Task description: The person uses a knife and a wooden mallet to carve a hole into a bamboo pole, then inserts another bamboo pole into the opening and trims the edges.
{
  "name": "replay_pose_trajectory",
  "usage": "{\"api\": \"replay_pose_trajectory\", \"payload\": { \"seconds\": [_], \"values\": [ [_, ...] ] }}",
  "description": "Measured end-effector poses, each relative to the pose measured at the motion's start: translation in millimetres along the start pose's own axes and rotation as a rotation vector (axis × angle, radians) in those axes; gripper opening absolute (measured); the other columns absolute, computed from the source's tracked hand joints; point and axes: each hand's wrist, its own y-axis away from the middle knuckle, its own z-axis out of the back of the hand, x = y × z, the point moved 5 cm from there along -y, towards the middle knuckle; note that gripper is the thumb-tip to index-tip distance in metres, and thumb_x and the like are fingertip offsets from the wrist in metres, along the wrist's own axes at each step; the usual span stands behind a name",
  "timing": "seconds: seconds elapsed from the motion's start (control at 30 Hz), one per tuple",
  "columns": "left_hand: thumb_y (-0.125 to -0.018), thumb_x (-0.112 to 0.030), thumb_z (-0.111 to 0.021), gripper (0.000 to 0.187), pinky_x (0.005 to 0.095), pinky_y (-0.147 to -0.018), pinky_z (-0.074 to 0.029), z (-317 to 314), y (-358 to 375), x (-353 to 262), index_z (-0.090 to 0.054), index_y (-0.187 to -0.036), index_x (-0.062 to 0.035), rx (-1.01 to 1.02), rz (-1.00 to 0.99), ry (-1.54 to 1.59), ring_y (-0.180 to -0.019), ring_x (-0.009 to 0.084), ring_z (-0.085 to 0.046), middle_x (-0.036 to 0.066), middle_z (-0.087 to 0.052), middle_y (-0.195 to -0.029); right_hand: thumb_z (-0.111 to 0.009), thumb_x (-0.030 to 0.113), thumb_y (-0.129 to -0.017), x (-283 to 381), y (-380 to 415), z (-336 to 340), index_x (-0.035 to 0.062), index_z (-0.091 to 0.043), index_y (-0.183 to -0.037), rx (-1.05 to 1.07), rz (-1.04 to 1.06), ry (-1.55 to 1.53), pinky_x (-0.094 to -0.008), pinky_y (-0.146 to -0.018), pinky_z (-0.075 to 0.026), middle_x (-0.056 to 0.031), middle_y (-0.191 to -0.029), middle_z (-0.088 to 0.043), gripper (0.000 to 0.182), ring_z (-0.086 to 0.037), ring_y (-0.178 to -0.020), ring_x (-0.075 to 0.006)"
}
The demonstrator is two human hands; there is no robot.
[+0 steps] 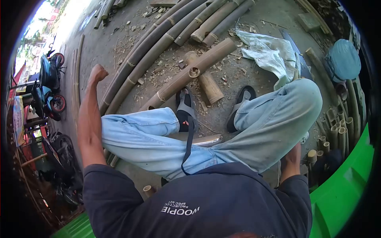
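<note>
My left hand (99,73) is closed in a fist, raised over the ground left of the long bamboo poles (133,63); nothing shows in it. On my right side, my right hand (294,152) is down beside the thigh, its fingers hidden behind my leg. Between and beyond my feet, a bamboo pole (174,85) with a hole (194,72) cut in its side lies across a short, thick bamboo piece (210,88). Neither hand touches this pole.
Wood chips (152,75) litter the ground. A white sack (270,49) and a saw blade (303,65) lie at the upper right. Upright bamboo pieces (341,135) and a blue-grey bag (343,59) are at the far right. Motorbikes (49,89) stand at the left.
</note>
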Motion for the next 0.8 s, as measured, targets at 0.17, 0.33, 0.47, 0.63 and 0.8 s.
{"api": "replay_pose_trajectory", "payload": {
  "seconds": [0.17, 0.33, 0.47, 0.63, 0.8],
  "values": [
    [-0.085, -0.03, -0.075, 0.047, 0.0432, -0.093, -0.057, 20.3, 66.5, 47.6, -0.075, -0.112, 0.0081, -0.178, -0.043, 0.338, -0.105, 0.0406, -0.074, 0.028, -0.075, -0.11, -0.07, 0.02, -0.092, 9.6, -28.6, -30.6, -0.0008, -0.054, -0.14, 0.174, -0.201, -0.205, -0.0477, -0.093, -0.054, -0.0221, -0.13, -0.059, 0.055, -0.065, -0.111, -0.0362],
    [-0.088, -0.027, -0.075, 0.05, 0.0422, -0.101, -0.054, -65.3, 101.2, 31.8, -0.071, -0.12, 0.0104, -0.098, 0.007, 0.556, -0.112, 0.0377, -0.073, 0.031, -0.074, -0.114, -0.07, 0.02, -0.092, 12.6, -54.4, -42.8, -0.0008, -0.055, -0.139, 0.229, -0.324, -0.314, -0.047, -0.092, -0.054, -0.0216, -0.129, -0.06, 0.055, -0.065, -0.11, -0.0351],
    [-0.086, -0.02, -0.075, 0.056, 0.0418, -0.106, -0.052, -157.0, 130.9, -26.3, -0.064, -0.134, 0.0069, 0.035, 0.075, 0.816, -0.122, 0.0367, -0.068, 0.028, -0.069, -0.129, -0.071, 0.02, -0.091, 16.1, -65.8, -42.3, -0.0008, -0.055, -0.139, 0.249, -0.383, -0.357, -0.0464, -0.092, -0.055, -0.0211, -0.129, -0.061, 0.054, -0.065, -0.109, -0.0343],
    [-0.086, -0.02, -0.075, 0.056, 0.0419, -0.106, -0.052, -213.9, 152.7, -68.4, -0.064, -0.134, 0.0068, 0.127, 0.112, 0.904, -0.122, 0.0368, -0.068, 0.028, -0.069, -0.13, -0.071, 0.02, -0.091, 24.2, -76.6, -38.9, -0.0008, -0.055, -0.139, 0.258, -0.446, -0.42, -0.0456, -0.091, -0.055, -0.0205, -0.128, -0.061, 0.054, -0.066, -0.109, -0.0332],
    [-0.086, -0.02, -0.075, 0.057, 0.042, -0.107, -0.051, -230.3, 146.2, -82.6, -0.064, -0.135, 0.0067, 0.13, 0.104, 0.926, -0.123, 0.0369, -0.067, 0.028, -0.069, -0.13, -0.071, 0.021, -0.091, 27.9, -74.8, -31.3, -0.0008, -0.056, -0.139, 0.274, -0.509, -0.498, -0.0448, -0.09, -0.055, -0.0199, -0.127, -0.062, 0.054, -0.066, -0.108, -0.0321]
  ]
}}
